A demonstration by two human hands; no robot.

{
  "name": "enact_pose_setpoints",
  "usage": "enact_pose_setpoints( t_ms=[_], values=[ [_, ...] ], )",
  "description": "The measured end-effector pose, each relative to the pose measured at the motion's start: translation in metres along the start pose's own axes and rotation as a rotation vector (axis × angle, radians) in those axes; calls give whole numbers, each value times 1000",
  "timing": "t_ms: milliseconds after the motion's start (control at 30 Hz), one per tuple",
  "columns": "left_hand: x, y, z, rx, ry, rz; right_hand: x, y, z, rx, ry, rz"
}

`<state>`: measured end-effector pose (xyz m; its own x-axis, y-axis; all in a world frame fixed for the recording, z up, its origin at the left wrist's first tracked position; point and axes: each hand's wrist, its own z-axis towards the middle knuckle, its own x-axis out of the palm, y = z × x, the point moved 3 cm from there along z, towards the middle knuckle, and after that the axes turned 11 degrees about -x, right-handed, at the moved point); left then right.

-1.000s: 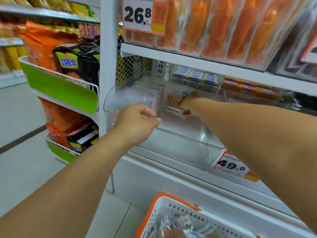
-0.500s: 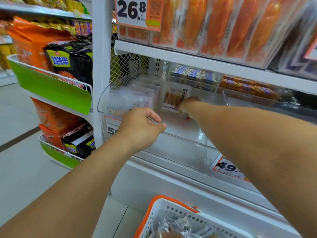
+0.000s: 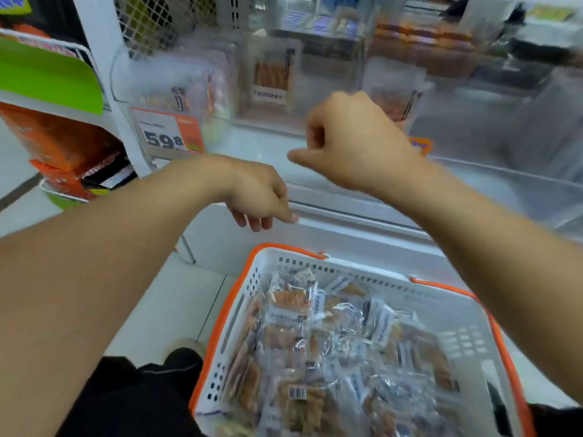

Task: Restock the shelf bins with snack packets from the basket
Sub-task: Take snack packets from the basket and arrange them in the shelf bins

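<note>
Far left: a green-fronted side rack (image 3: 47, 74) with orange bags (image 3: 60, 137) under it, hard against the white upright post (image 3: 104, 74). Just right of the post, an orange price tag (image 3: 168, 134) sits on the front lip of the clear shelf bins (image 3: 258, 121).

Your left hand (image 3: 258, 197) hangs below that lip, in front of the white shelf base (image 3: 347, 228). Fingers droop loosely curled, gripping nothing; the tips lie at the base's top edge, though contact is too blurred to call.

In the middle bin a single snack packet (image 3: 273, 77) stands upright at the back, with bare bin floor in front of it.

Your right hand (image 3: 356, 143) is raised in front of the bins, at the level of the front lip. Fingers are curled in toward the palm, thumb jutting left; nothing shows in the grasp. A second packet (image 3: 394, 99) stands just behind it.

Below both forearms, the white basket (image 3: 315, 263) with its orange rim sits on the floor close to the shelf base, its top open. Snack packets (image 3: 331, 342) lie heaped inside, filling the bottom. Open air separates both hands from the heap.
</note>
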<state>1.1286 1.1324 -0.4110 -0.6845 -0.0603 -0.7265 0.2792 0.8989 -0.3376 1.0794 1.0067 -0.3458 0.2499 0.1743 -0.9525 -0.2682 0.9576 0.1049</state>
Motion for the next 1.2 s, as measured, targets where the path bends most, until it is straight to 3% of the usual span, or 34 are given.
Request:
enact_pose_setpoints(
  t_ms=[100, 167, 233, 367, 567, 733, 867, 967, 1067, 1200],
  values=[
    [54, -23, 2, -20, 229, 292, 66, -28, -99, 75, 280, 218],
    [81, -39, 3, -4, 271, 422, 120, -51, -148, 161, 561, 247],
    [98, -53, 2, 37, 249, 516, 165, -77, -189, 301, 722, 220],
    [111, -77, -1, 112, 195, 603, 222, -138, -264, 552, 760, 89],
    [95, -81, 3, 81, 146, 683, 221, -154, -286, 623, 643, 259],
    [89, -83, 11, 89, 141, 622, 213, -172, -286, 592, 848, 325],
    [98, -83, 13, 106, 180, 667, 202, -181, -289, 493, 994, 195],
    [101, -85, 14, 101, 209, 692, 192, -173, -280, 387, 1098, 251],
    [98, -87, 13, 111, 188, 634, 155, -162, -243, 402, 926, 616],
    [83, -87, 10, 116, 147, 396, 82, -132, -187, 401, 429, 1175]
  ],
)
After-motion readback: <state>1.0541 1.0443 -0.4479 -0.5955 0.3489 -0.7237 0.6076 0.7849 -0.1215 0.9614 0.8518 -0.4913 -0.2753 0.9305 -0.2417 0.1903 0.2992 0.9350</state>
